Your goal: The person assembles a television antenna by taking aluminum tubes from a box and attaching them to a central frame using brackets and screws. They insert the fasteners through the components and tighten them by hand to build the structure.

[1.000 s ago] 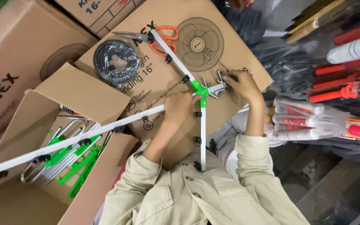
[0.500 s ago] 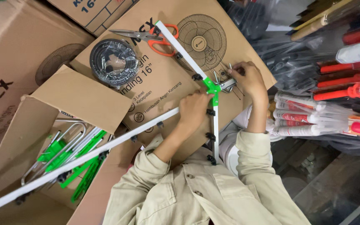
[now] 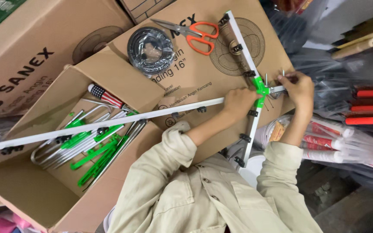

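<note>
Head view shows our left hand [image 3: 238, 101] wrapped around the long white bar [image 3: 109, 125], just beside the green joint [image 3: 261, 89], while our right hand [image 3: 298, 86] pinches the metal piece [image 3: 278, 89] on its far side. A second white bar [image 3: 252, 86] crosses there, over the cardboard box [image 3: 203, 73] near the scissors [image 3: 193, 32].

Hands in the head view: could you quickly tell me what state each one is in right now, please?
Left hand: closed on the white rod beside the green joint.
Right hand: pinching the metal piece at that joint.
</note>
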